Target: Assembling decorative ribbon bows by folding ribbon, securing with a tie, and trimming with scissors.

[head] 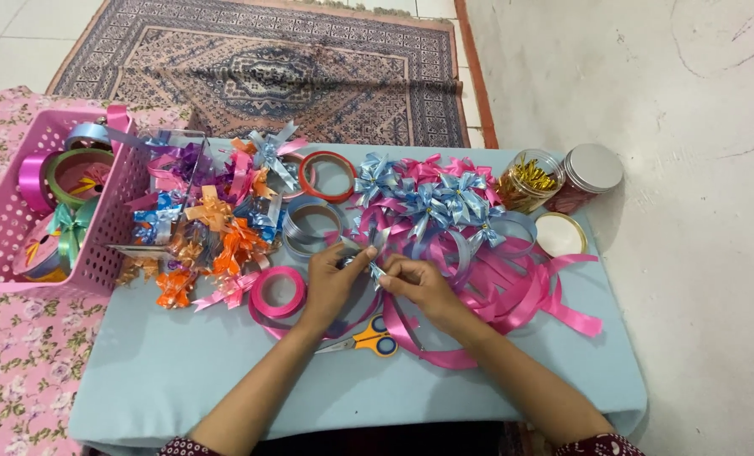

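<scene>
Left hand (pixel 333 283): fingers pinched shut on a small shiny light-blue ribbon piece (pixel 375 268), just above the yellow-handled scissors (pixel 367 340).
Right hand (pixel 419 285): fingers closed on the same ribbon piece from the other side, up and right of the scissors.
Ribbon piece: held between both hands, just over the pale blue cloth-covered counter (pixel 183 371).
Scissors: flat on the counter, below the hands.
Pink ribbon roll (pixel 279 293): left of the scissors, beside the left hand.
Blue and pink ribbon bows (pixel 428 198): piled well above the scissors.
Pink plastic basket (pixel 22 203): far left of the scissors, holding ribbon rolls.
</scene>
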